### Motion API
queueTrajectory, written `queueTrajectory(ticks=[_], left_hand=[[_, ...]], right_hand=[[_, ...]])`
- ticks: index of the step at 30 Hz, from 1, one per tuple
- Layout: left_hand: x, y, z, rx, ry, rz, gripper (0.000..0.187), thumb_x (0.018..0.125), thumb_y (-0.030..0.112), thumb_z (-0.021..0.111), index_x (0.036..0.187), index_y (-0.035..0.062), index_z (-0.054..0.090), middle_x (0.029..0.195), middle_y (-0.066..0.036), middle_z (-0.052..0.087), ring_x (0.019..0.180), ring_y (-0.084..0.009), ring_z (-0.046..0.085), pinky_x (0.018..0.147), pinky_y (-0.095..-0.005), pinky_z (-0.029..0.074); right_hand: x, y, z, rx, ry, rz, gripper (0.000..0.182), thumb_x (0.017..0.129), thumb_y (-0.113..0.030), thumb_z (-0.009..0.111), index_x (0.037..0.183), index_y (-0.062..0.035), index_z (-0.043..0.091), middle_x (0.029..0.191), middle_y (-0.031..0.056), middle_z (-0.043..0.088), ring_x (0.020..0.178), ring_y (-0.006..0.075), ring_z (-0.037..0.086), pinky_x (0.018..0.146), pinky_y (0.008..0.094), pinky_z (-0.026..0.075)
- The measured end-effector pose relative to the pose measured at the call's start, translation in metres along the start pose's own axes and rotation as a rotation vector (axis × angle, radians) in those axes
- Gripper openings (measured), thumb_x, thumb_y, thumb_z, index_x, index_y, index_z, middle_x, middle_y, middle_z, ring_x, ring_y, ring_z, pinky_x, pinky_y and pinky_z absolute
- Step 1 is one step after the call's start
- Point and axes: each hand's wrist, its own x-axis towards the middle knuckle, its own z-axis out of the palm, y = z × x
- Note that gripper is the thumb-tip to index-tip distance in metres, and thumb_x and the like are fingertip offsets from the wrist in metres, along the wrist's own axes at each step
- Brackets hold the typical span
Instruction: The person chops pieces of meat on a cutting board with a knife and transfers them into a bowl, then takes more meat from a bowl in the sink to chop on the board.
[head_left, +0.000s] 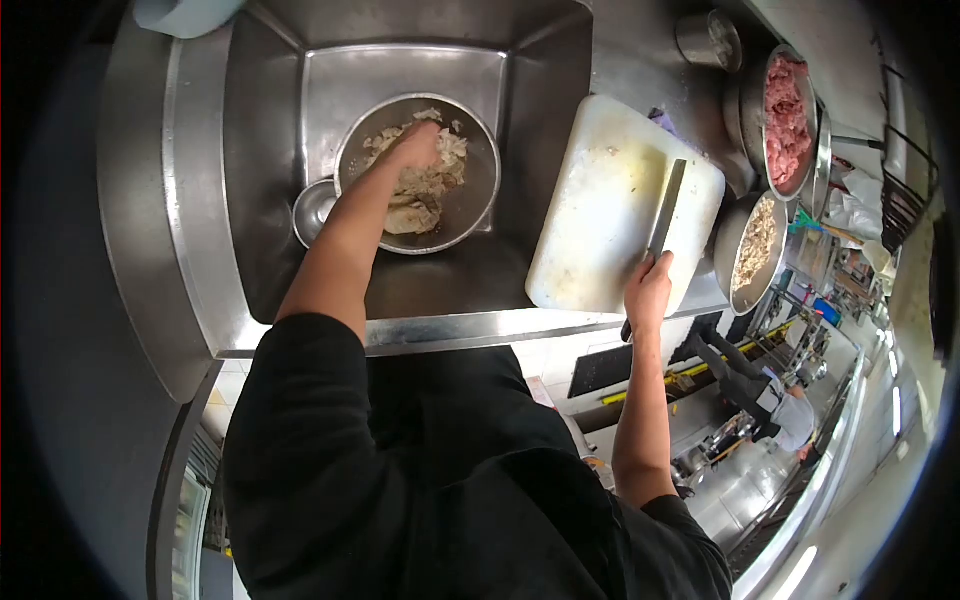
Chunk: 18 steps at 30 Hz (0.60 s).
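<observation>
A wide metal bowl stands in the sink with pale, wet-looking food pieces in it; I cannot make out their kind. My left hand reaches into the bowl, its fingers curled down among the pieces and partly hidden. On the right, a white cutting board lies across the sink's edge and the counter. My right hand is wrapped round the handle of a kitchen knife, whose blade points away from me over the board.
A small metal bowl sits left of the large one in the sink. Right of the board are a bowl of raw minced meat, a bowl of chopped pieces and a metal cup. Another person is farther off at right.
</observation>
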Motion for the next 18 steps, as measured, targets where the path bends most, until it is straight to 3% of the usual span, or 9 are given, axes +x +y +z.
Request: queueTrajectory(ticks=[1,3,4,7,8,10,13,15,18], left_hand=[[-0.006,-0.002,-0.005,0.014,0.015,0.000,0.055,0.072,0.017,0.088,0.119,-0.0030,0.069,0.121,-0.025,0.070,0.115,-0.0379,0.068,0.098,-0.0436,0.056],[-0.022,-0.008,-0.018,-0.375,0.067,0.001,0.064,0.069,0.021,0.089,0.124,-0.0036,0.066,0.123,-0.025,0.069,0.117,-0.0376,0.067,0.099,-0.0419,0.054],[-0.039,0.003,-0.028,-0.311,0.185,-0.120,0.073,0.066,0.024,0.089,0.127,-0.0049,0.063,0.125,-0.025,0.068,0.118,-0.0367,0.066,0.101,-0.0404,0.053],[-0.068,0.004,-0.043,-0.415,0.269,-0.157,0.073,0.068,0.021,0.087,0.130,-0.0065,0.060,0.125,-0.023,0.068,0.117,-0.0346,0.067,0.103,-0.0395,0.052],[-0.078,0.007,-0.049,-0.389,0.280,-0.140,0.073,0.068,0.021,0.087,0.130,-0.0065,0.060,0.125,-0.023,0.068,0.117,-0.0346,0.067,0.103,-0.0395,0.052],[-0.106,0.028,-0.061,-0.821,0.226,0.127,0.070,0.070,0.014,0.085,0.132,-0.0060,0.059,0.125,-0.018,0.069,0.117,-0.0285,0.067,0.102,-0.0383,0.052],[-0.145,0.095,-0.088,-0.906,0.185,0.244,0.064,0.071,0.007,0.083,0.130,-0.0057,0.061,0.122,-0.014,0.071,0.113,-0.0235,0.067,0.100,-0.0366,0.053],[-0.182,0.169,-0.113,-0.816,0.138,0.311,0.057,0.071,0.003,0.082,0.125,-0.0043,0.064,0.116,-0.011,0.073,0.107,-0.0207,0.069,0.097,-0.0351,0.054],[-0.196,0.267,-0.105,-0.497,0.052,0.496,0.049,0.070,0.004,0.082,0.118,-0.0012,0.069,0.109,-0.007,0.075,0.102,-0.0175,0.070,0.094,-0.0343,0.055]], right_hand=[[0.001,0.001,-0.001,0.006,-0.010,-0.008,0.016,0.107,-0.014,0.045,0.110,0.0019,0.043,0.079,0.0349,0.065,0.074,0.0564,0.063,0.064,0.0600,0.046],[0.001,0.002,-0.002,0.034,-0.005,-0.018,0.016,0.107,-0.014,0.045,0.111,0.0017,0.043,0.079,0.0347,0.066,0.075,0.0565,0.063,0.064,0.0601,0.047],[0.001,0.005,-0.002,0.032,-0.037,-0.009,0.018,0.107,-0.015,0.044,0.112,0.0026,0.043,0.078,0.0345,0.066,0.074,0.0558,0.064,0.064,0.0599,0.048],[0.004,0.013,0.001,0.064,-0.052,-0.006,0.019,0.106,-0.015,0.044,0.114,0.0032,0.043,0.077,0.0341,0.066,0.073,0.0548,0.064,0.063,0.0597,0.049],[0.005,0.017,0.003,0.074,-0.052,-0.011,0.019,0.107,-0.014,0.045,0.114,0.0029,0.043,0.077,0.0338,0.066,0.072,0.0547,0.064,0.062,0.0596,0.048],[0.005,0.020,0.004,0.095,-0.032,-0.024,0.021,0.106,-0.014,0.045,0.116,0.0044,0.043,0.076,0.0335,0.066,0.070,0.0540,0.064,0.061,0.0593,0.049],[0.006,0.028,0.006,0.098,-0.024,-0.072,0.028,0.104,-0.013,0.048,0.123,0.0083,0.044,0.076,0.0336,0.067,0.071,0.0527,0.066,0.063,0.0588,0.053],[0.010,0.035,0.007,0.132,-0.118,-0.010,0.052,0.097,-0.017,0.051,0.141,0.0093,0.042,0.085,0.0311,0.070,0.081,0.0501,0.069,0.072,0.0574,0.054],[0.015,0.052,0.006,0.285,-0.078,-0.049,0.037,0.098,-0.017,0.050,0.127,0.0063,0.047,0.083,0.0353,0.068,0.081,0.0536,0.067,0.074,0.0617,0.053]])
